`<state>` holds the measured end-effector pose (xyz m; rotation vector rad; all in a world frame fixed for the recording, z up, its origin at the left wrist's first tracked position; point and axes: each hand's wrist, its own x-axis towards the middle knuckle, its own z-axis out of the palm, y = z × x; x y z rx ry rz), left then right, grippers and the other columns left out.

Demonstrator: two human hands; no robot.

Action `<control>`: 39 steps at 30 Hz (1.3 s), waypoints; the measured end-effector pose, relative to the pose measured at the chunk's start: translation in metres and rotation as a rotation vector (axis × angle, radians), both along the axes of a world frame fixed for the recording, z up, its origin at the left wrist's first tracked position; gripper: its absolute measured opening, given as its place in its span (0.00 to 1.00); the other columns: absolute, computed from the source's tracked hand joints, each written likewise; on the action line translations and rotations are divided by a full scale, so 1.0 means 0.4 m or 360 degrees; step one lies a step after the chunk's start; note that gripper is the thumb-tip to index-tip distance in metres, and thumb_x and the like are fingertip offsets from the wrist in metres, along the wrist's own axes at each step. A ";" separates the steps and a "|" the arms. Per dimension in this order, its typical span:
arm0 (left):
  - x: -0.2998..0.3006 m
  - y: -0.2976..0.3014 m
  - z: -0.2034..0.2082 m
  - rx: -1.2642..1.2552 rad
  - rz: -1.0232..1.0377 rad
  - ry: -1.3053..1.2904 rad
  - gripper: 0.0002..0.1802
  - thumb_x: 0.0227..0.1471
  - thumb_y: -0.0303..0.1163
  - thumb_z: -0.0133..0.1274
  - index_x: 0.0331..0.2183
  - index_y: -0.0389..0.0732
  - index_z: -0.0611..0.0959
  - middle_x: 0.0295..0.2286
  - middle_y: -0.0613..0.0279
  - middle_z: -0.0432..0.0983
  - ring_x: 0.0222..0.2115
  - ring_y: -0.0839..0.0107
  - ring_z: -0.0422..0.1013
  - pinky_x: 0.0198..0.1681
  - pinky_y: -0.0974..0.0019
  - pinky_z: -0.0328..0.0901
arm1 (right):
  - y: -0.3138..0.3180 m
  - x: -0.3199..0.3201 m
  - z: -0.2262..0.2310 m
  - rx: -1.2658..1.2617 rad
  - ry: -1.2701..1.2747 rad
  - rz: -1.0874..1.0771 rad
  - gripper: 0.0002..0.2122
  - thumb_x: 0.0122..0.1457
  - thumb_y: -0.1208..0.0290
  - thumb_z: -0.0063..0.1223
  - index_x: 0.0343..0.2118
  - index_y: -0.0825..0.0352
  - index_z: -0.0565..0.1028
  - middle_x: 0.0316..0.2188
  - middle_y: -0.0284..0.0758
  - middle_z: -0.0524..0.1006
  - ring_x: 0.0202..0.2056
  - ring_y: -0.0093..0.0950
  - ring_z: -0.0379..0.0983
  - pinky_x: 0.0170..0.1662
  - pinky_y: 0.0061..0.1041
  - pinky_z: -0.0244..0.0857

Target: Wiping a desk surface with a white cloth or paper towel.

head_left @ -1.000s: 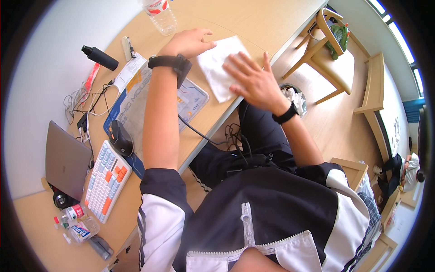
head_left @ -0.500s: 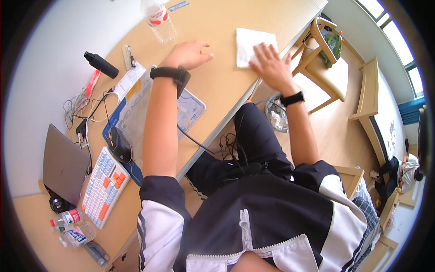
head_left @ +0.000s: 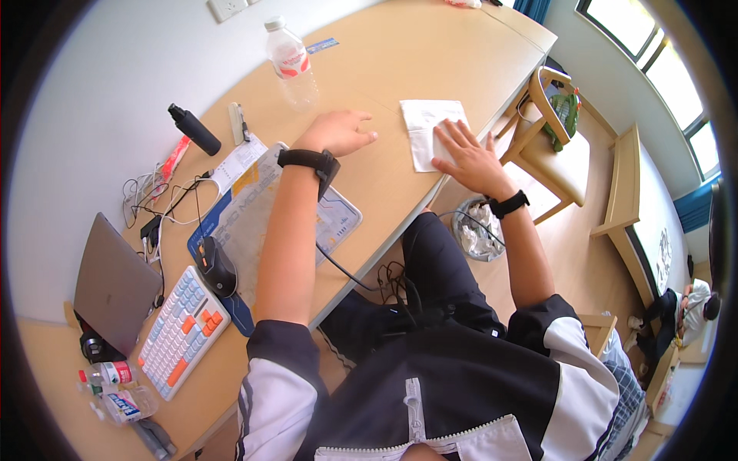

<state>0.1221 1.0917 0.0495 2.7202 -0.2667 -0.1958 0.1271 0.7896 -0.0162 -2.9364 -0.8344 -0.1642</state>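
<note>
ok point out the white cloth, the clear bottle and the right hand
white cloth (head_left: 425, 123), head view, bare upper left part
clear bottle (head_left: 293, 65), head view, middle of its body
right hand (head_left: 467, 156), head view, back of the hand

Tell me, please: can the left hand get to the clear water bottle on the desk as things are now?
Probably yes. The left hand lies flat and empty on the desk, and the water bottle stands upright just beyond it, with only bare wood between. The right hand rests on the white cloth, off to the side.

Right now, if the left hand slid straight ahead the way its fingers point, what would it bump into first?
Probably the white cloth. The left hand lies flat on the wooden table, fingers aimed toward it across bare tabletop; the right hand already rests on that cloth.
</note>
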 end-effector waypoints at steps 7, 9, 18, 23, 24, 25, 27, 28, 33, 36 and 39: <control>-0.002 0.009 0.014 -0.0066 -0.0011 0.0022 0.33 0.55 0.51 0.55 0.57 0.42 0.75 0.46 0.49 0.80 0.49 0.55 0.75 0.54 0.60 0.67 | 0.088 0.085 0.039 0.0018 0.0085 0.0086 0.34 0.66 0.38 0.35 0.69 0.55 0.56 0.71 0.41 0.51 0.71 0.44 0.41 0.69 0.57 0.35; 0.000 0.015 0.005 -0.0108 -0.0010 0.0048 0.34 0.55 0.51 0.55 0.57 0.42 0.75 0.47 0.49 0.80 0.49 0.55 0.75 0.54 0.60 0.67 | 0.129 0.068 -0.005 -0.0182 -0.0068 0.0051 0.35 0.67 0.37 0.30 0.71 0.55 0.51 0.72 0.41 0.48 0.72 0.43 0.40 0.70 0.56 0.34; -0.003 0.049 -0.005 -0.0181 0.0016 0.0059 0.33 0.56 0.49 0.55 0.57 0.40 0.75 0.47 0.47 0.79 0.49 0.54 0.75 0.54 0.59 0.67 | 0.058 0.018 -0.030 -0.0003 -0.0121 0.0519 0.32 0.66 0.43 0.40 0.70 0.51 0.55 0.71 0.38 0.51 0.71 0.41 0.45 0.70 0.53 0.38; 0.001 0.004 0.017 -0.0086 -0.0016 0.0023 0.33 0.56 0.48 0.56 0.57 0.40 0.75 0.47 0.47 0.79 0.49 0.53 0.75 0.53 0.60 0.68 | -0.017 0.206 -0.004 -0.0155 0.0027 -0.0194 0.33 0.68 0.39 0.27 0.71 0.51 0.51 0.72 0.39 0.48 0.72 0.42 0.39 0.69 0.57 0.35; 0.005 -0.003 0.019 -0.0084 -0.0030 0.0020 0.33 0.56 0.48 0.56 0.57 0.40 0.75 0.47 0.47 0.79 0.49 0.53 0.75 0.53 0.60 0.68 | 0.008 0.200 -0.006 -0.0153 0.0024 -0.0208 0.33 0.68 0.39 0.27 0.71 0.51 0.51 0.72 0.39 0.48 0.72 0.42 0.39 0.69 0.57 0.35; 0.009 -0.006 0.018 -0.0047 -0.0049 0.0012 0.33 0.55 0.48 0.56 0.57 0.40 0.75 0.47 0.47 0.79 0.49 0.53 0.75 0.53 0.60 0.68 | 0.039 0.190 -0.013 -0.0171 -0.0004 -0.0193 0.33 0.68 0.38 0.28 0.71 0.52 0.51 0.72 0.39 0.48 0.72 0.43 0.39 0.69 0.57 0.35; 0.017 -0.015 0.012 -0.0003 -0.0074 0.0001 0.33 0.55 0.48 0.56 0.57 0.40 0.75 0.47 0.47 0.79 0.48 0.53 0.75 0.53 0.59 0.68 | 0.093 0.155 -0.026 -0.0197 -0.0082 -0.0051 0.34 0.67 0.37 0.29 0.70 0.53 0.52 0.71 0.40 0.49 0.72 0.43 0.40 0.69 0.57 0.36; 0.013 -0.007 0.005 -0.0022 -0.0043 0.0008 0.33 0.55 0.48 0.57 0.57 0.40 0.75 0.47 0.47 0.79 0.48 0.53 0.76 0.53 0.60 0.68 | 0.122 0.110 -0.037 -0.0198 -0.0133 0.0088 0.35 0.67 0.36 0.29 0.70 0.53 0.52 0.71 0.40 0.49 0.72 0.43 0.40 0.69 0.57 0.36; -0.003 0.031 -0.002 -0.0132 0.0006 0.0011 0.33 0.55 0.47 0.57 0.57 0.37 0.75 0.46 0.43 0.79 0.49 0.55 0.76 0.54 0.61 0.68 | 0.119 -0.095 -0.003 -0.0097 -0.0142 0.0630 0.35 0.67 0.37 0.31 0.71 0.52 0.51 0.72 0.37 0.49 0.72 0.39 0.40 0.71 0.53 0.34; 0.002 0.039 0.003 -0.0199 0.0000 0.0055 0.33 0.55 0.46 0.57 0.57 0.38 0.75 0.47 0.44 0.79 0.49 0.55 0.76 0.54 0.61 0.68 | 0.038 0.018 -0.021 -0.0119 -0.0131 0.0281 0.35 0.67 0.36 0.29 0.71 0.52 0.51 0.72 0.36 0.49 0.72 0.39 0.40 0.71 0.53 0.34; 0.007 0.014 0.004 -0.0154 -0.0049 0.0053 0.33 0.55 0.46 0.57 0.57 0.38 0.74 0.47 0.45 0.79 0.49 0.55 0.76 0.54 0.61 0.68 | -0.058 0.173 -0.008 -0.0069 0.0030 -0.0113 0.35 0.67 0.37 0.28 0.71 0.53 0.51 0.72 0.37 0.46 0.72 0.39 0.38 0.70 0.56 0.34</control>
